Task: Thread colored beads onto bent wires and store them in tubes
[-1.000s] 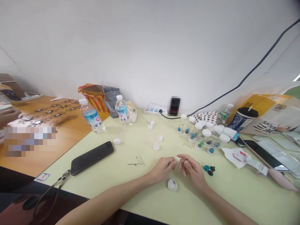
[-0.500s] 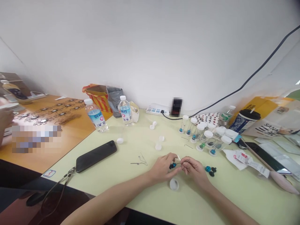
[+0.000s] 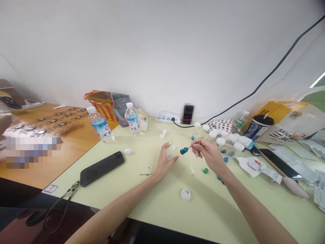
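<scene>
My right hand [image 3: 204, 149] pinches a thin metal rod with a blue and black beaded piece [image 3: 183, 151] on its end, held above the table. My left hand [image 3: 164, 162] is open, thumb and fingers spread around a small white-and-clear container [image 3: 172, 148]; whether they touch it I cannot tell. Below the hands lie a bent metal pin [image 3: 192, 169], a green bead [image 3: 206, 170] and an upturned white cap [image 3: 185, 194]. Thin wire pieces [image 3: 146, 174] lie by my left wrist. Dark and blue pieces [image 3: 220, 179] are partly hidden behind my right forearm.
Several capped clear vials [image 3: 238, 149] with beads inside stand at right. A black phone [image 3: 101, 168] and two water bottles [image 3: 101, 126] [image 3: 133, 120] are at left. Behind is a power strip [image 3: 166, 117] with a cable. Another person's hand [image 3: 5, 123] shows far left.
My hands have parted. The right lifted the rod with the blue and black piece; the left moved left and forward to the container. The pin and green bead now show on the table.
</scene>
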`<state>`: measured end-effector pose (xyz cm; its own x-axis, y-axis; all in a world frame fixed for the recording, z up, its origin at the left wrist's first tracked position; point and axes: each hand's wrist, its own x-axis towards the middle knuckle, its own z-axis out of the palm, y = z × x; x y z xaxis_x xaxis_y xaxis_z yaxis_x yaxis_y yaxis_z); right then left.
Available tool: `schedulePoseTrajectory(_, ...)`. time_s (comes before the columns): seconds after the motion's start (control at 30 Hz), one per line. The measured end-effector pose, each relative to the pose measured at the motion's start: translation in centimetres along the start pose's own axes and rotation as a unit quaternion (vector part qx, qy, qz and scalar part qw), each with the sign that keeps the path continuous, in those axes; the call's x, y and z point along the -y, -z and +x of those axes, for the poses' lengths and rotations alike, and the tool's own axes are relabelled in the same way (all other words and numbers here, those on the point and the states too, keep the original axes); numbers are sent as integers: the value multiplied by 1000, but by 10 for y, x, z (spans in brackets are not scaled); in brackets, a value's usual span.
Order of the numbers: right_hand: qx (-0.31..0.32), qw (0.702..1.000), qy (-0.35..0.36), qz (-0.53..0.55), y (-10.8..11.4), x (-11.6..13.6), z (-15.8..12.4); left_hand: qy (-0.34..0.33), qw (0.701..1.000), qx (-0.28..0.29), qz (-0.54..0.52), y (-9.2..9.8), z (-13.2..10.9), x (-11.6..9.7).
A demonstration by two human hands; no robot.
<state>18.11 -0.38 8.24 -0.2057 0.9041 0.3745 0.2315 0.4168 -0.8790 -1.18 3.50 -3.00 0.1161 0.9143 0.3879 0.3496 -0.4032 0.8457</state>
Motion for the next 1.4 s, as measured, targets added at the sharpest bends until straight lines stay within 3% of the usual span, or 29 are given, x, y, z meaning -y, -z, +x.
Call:
schedulePoseTrajectory(0.13, -5, 999, -13, 34, -4, 1, 13, -14, 997, 75, 6, -3, -4, 0)
schedulePoseTrajectory(0.43, 13, 998, -41, 44, 4, -5, 10, -94, 991, 95, 27, -2, -10, -6)
schedulePoseTrajectory(0.7, 11, 999, 35, -31, 1, -13, 13, -139, 982, 125, 16, -1, -10, -5)
schedulePoseTrajectory(1.0, 19, 997, 24, -71, 7, -13, 12, -89, 990, 110, -19, 1, -6, -5)
schedulePoseTrajectory(1.1, 22, 977, 89, -194, 11, -14, 11, -90, 990, 103, -25, 1, -6, -5)
schedulePoseTrajectory(1.23, 46, 912, 177, -367, 13, -19, 8, -92, 991, 90, -21, 1, -7, -6)
schedulePoseTrajectory(1.3, 72, 885, 179, -423, 12, -22, 6, -90, 993, 75, -6, 1, -7, -6)
schedulePoseTrajectory(1.4, 108, 886, 137, -431, 8, -26, 4, -91, 994, 59, 9, 0, -9, -7)
